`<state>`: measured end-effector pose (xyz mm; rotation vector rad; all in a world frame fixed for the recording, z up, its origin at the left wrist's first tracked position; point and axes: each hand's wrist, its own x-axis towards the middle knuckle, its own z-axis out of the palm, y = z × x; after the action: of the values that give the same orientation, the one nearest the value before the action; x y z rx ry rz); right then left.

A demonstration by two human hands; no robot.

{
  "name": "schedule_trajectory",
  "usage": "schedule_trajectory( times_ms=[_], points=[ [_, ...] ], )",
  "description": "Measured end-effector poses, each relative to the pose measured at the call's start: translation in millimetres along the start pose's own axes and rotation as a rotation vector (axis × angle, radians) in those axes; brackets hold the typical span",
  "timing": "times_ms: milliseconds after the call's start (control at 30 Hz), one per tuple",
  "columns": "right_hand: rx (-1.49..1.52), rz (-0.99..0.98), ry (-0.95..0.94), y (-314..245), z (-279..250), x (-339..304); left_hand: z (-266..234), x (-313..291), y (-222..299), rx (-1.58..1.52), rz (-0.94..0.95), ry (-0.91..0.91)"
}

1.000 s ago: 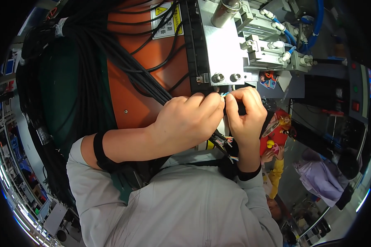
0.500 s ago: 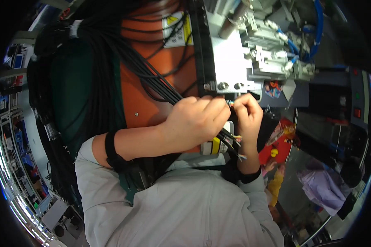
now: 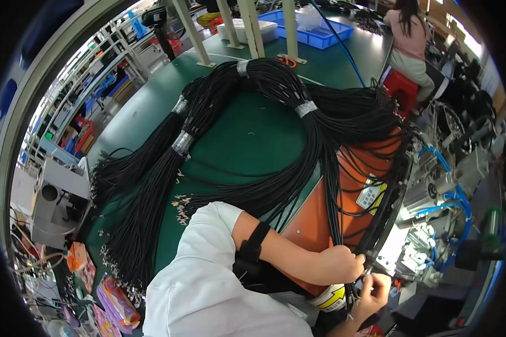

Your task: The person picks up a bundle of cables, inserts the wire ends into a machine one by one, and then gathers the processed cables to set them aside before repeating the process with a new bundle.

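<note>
My left hand is closed round a few black cables, which run down over an orange panel. Their stripped ends poke out below the fist. Close beside it, my right hand has thumb and fingers pinched at the end of one cable; the exact wire between the fingertips is too small to make out. Both hands are just in front of a metal fixture with a brightly lit plate. The cables come from a large black cable bundle tied with clear tape, lying across the green table.
More taped cable bundles lie at the left. A blue tray and a white box stand at the back among posts. Pneumatic cylinders with blue hoses are at the right. A person sits on a red stool far right.
My view has swung toward the table, so both hands now appear lower and farther right. The left hand keeps its grip on the cables, and the right hand stays pinched beside it.
</note>
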<state>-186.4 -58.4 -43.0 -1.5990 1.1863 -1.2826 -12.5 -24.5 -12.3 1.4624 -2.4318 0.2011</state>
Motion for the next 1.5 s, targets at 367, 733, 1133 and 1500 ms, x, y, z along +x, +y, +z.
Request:
schedule_trajectory(
  times_ms=[367,733,1133,1500],
  points=[
    [-0.154,-0.428,-0.309,-38,22,10,-9,9,-21,-0.135,0.000,0.174],
    [-0.218,-0.530,-0.120,-24,-9,-13,-22,11,-19,-0.261,0.207,0.154],
    [0.050,-0.228,-0.147,-41,-1,9,-14,16,-31,-0.546,0.288,0.290],
    [0.268,-0.234,-0.055,-26,0,12,-5,15,-17,-0.481,0.184,0.406]
  ],
)
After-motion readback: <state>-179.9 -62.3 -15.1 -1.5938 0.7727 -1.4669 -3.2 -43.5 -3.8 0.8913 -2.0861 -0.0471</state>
